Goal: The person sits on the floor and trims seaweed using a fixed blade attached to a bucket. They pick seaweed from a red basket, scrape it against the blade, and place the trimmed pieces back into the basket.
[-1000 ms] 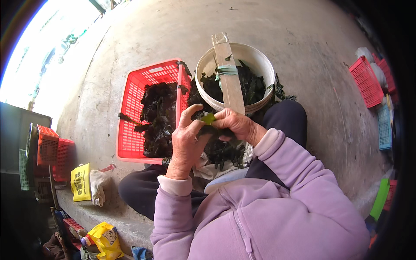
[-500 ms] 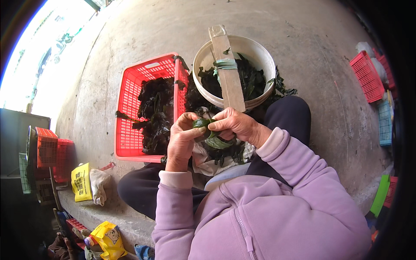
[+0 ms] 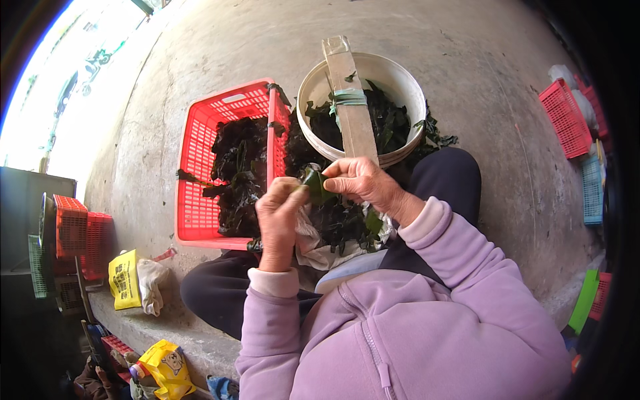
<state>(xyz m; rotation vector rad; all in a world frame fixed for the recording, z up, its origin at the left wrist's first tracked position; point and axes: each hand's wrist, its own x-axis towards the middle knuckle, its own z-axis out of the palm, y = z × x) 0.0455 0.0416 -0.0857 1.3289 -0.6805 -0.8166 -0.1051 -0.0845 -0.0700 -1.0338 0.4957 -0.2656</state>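
A small strip of dark green kelp (image 3: 316, 186) is stretched between my hands, just in front of the bucket. My right hand (image 3: 367, 185) pinches its upper right end between thumb and finger. At the lower left end, my left hand (image 3: 277, 212) is closed in a pinch at the kelp's edge, its fingertips slightly blurred. Below them, a loose heap of kelp (image 3: 337, 222) lies on a whitish sack (image 3: 319, 253) between my legs. More kelp (image 3: 235, 173) fills part of a red slatted basket (image 3: 179, 217) on the left.
A white round bucket (image 3: 416, 90) with kelp inside stands ahead. A wooden board (image 3: 361, 133), wrapped with pale green ties, lies across its rim. A yellow bag (image 3: 124, 280) rests at left on the concrete floor (image 3: 480, 73). Red crates (image 3: 565, 117) stand at far right.
The kelp between my fingers was bunched with a broad flap hanging below; now a smaller piece is stretched between them. My right hand has lifted slightly, and my left hand has turned.
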